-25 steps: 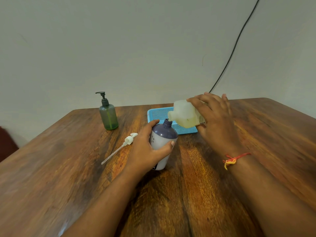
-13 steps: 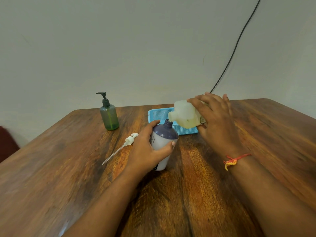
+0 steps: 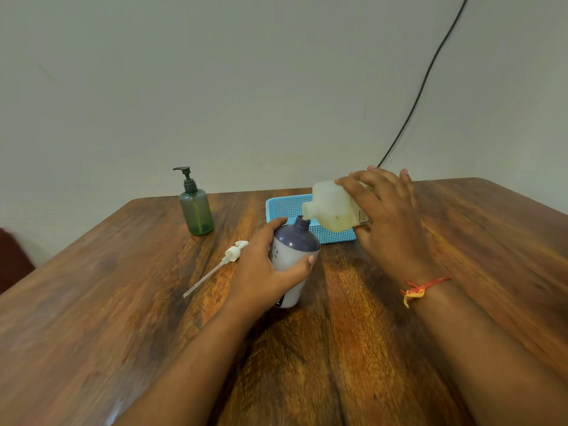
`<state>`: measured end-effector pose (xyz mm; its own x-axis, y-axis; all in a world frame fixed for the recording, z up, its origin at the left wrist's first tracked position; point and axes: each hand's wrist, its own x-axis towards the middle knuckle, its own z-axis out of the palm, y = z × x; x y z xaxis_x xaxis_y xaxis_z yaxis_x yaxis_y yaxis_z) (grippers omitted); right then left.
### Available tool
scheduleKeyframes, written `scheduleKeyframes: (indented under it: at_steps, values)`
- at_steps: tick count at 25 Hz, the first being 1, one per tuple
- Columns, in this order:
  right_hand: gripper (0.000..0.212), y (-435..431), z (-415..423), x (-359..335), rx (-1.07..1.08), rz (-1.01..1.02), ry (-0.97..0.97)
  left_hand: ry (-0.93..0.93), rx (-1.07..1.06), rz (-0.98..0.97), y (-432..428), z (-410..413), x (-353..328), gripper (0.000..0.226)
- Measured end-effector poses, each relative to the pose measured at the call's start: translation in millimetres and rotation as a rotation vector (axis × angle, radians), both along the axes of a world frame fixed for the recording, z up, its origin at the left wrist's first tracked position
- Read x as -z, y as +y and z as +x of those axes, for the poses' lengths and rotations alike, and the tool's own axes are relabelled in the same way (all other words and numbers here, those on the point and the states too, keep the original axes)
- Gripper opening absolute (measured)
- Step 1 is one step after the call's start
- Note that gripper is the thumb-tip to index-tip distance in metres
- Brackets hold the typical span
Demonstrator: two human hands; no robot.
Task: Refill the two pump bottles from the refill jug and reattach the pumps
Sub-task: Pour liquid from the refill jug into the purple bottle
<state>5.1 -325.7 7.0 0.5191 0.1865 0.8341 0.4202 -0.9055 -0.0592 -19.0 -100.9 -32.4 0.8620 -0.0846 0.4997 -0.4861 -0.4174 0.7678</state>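
Spill risk: the jug (image 3: 332,207) has a fat spout, the bottle (image 3: 296,250) has a narrow neck, and the spout sits just above and slightly right of the opening. Any drift and liquid runs down the shoulder onto the table (image 3: 368,348). The bottle is opaque, so the fill level is hidden and a blind pour probably overfills it. It leans a bit, and only the left hand (image 3: 264,265), wrapped round its body, steadies it.

The right hand (image 3: 387,219) grips the jug, tipped near-horizontal over the blue tray (image 3: 285,206). Can't see a stream.

- **Jug:** translucent, yellowish liquid pooled low.
- **Bottle:** purple shoulder, white body, mid-table, pump off.
- **Pump (image 3: 233,253):** lies just left of the left hand.
- **Green bottle (image 3: 196,210):** back left, pump on.
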Motion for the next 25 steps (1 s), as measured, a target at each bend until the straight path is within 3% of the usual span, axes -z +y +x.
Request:
scheduleKeyframes:
  at_steps: [11,20,25]
  values:
    - [0.083,0.3,0.4,-0.5,0.007,-0.006,-0.007,0.006,0.012,0.001,0.2,1.6,0.9,0.089]
    - [0.082,1.8,-1.1,-1.3,0.016,-0.008,-0.004,0.014,0.008,0.002,0.4,2.5,0.7,0.079]
    - [0.083,2.6,-1.8,-1.1,0.02,-0.007,-0.008,0.018,0.016,-0.008,0.4,0.1,-0.2,0.086]
